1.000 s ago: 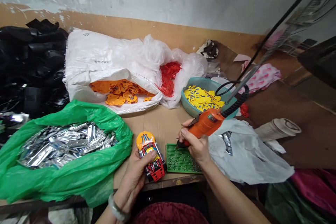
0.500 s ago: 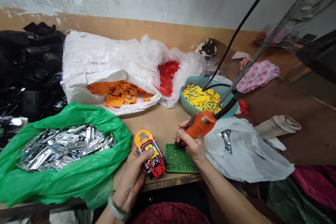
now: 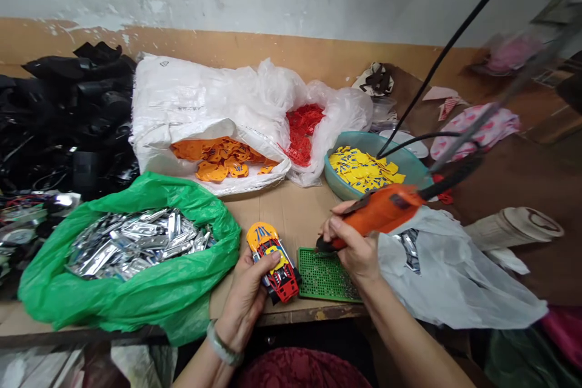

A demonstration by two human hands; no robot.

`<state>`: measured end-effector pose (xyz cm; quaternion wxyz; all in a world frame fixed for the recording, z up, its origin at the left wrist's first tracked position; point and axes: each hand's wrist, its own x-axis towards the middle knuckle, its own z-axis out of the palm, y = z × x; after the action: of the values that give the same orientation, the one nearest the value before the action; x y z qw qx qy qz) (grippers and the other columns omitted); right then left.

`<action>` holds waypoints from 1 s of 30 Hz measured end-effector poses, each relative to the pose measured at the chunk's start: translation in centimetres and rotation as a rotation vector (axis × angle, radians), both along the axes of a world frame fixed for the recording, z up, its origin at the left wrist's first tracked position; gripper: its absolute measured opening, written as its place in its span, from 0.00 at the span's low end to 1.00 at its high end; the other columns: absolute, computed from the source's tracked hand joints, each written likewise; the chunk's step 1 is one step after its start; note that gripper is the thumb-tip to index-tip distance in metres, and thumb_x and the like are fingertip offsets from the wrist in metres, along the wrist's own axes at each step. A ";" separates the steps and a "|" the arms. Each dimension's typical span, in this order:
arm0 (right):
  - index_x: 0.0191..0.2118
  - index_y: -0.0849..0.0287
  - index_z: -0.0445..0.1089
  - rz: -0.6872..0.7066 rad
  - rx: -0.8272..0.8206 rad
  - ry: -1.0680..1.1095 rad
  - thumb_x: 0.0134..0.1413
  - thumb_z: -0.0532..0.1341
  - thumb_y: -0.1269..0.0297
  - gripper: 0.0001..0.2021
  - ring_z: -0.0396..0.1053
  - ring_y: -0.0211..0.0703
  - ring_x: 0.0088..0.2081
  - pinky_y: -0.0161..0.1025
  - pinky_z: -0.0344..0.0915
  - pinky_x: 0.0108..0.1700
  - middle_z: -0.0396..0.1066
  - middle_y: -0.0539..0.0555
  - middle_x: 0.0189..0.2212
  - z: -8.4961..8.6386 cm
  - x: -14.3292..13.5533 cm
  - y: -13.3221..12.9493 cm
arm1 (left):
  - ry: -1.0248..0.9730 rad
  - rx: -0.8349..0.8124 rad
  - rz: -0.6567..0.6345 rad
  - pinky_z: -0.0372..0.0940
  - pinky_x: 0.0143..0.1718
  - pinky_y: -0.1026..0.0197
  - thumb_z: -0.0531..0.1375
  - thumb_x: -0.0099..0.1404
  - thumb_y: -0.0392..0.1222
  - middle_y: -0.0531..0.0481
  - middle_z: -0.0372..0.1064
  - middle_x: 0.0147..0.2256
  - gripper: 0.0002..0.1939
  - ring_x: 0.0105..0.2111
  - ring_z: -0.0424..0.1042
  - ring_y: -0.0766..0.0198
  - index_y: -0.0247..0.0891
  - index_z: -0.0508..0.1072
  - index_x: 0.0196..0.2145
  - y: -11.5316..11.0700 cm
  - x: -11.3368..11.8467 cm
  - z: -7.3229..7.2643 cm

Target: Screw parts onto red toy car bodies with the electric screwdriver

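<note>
My left hand (image 3: 245,294) is closed round a toy car (image 3: 284,282) with an orange hood and yellow and red parts, its thumb pressed on the yellow piece. In my right hand (image 3: 359,251) is an orange electric screwdriver (image 3: 384,212), tilted, its dark nose low over a green perforated tray (image 3: 327,288). Small screws seem to lie in the tray's holes. The bit's tip is too small to make out, so I cannot tell whether it touches the tray. The car is just left of the tray.
A green bag (image 3: 182,291) of shiny metal plates lies left. Behind are a white sack (image 3: 182,85) with orange parts, a plastic bag (image 3: 350,103) with red parts and a teal basin (image 3: 334,179) of yellow pieces. A white bag (image 3: 459,273) lies right; a black cable (image 3: 448,51) hangs overhead.
My view has swung left, so everything sits further right in it. The screwdriver leans over more to the right, its nose still above the green tray. My left hand keeps hold of the toy car.
</note>
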<state>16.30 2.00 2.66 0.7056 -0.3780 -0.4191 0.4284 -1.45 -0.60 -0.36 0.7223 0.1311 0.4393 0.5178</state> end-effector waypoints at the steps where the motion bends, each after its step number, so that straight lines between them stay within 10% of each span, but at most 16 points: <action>1: 0.38 0.54 0.69 0.010 0.024 0.048 0.51 0.67 0.66 0.09 0.65 0.36 0.18 0.39 0.69 0.28 0.65 0.41 0.17 1.1 -0.3 0.0 | -0.002 0.005 0.004 0.71 0.29 0.63 0.76 0.42 0.36 0.53 0.75 0.28 0.28 0.24 0.73 0.66 0.35 0.71 0.40 0.0 0.0 -0.1; 8: 0.36 0.55 0.69 0.175 0.047 0.175 0.47 0.67 0.65 0.09 0.62 0.38 0.16 0.42 0.68 0.27 0.62 0.41 0.15 5.2 -3.3 -0.5 | 0.011 0.048 0.015 0.70 0.29 0.63 0.75 0.43 0.36 0.53 0.75 0.28 0.27 0.24 0.72 0.66 0.35 0.71 0.40 0.0 0.1 -0.6; 30: 0.39 0.54 0.67 0.255 0.034 0.058 0.53 0.66 0.63 0.09 0.64 0.37 0.19 0.39 0.67 0.28 0.63 0.41 0.17 3.2 -4.1 -1.0 | 0.002 0.040 0.023 0.70 0.32 0.60 0.76 0.40 0.36 0.53 0.73 0.28 0.26 0.26 0.71 0.63 0.37 0.72 0.37 0.1 0.1 -1.0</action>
<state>12.16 0.98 5.88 0.6636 -0.2973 -0.4503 0.5182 -1.31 -0.54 -1.36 0.7130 0.1411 0.4309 0.5348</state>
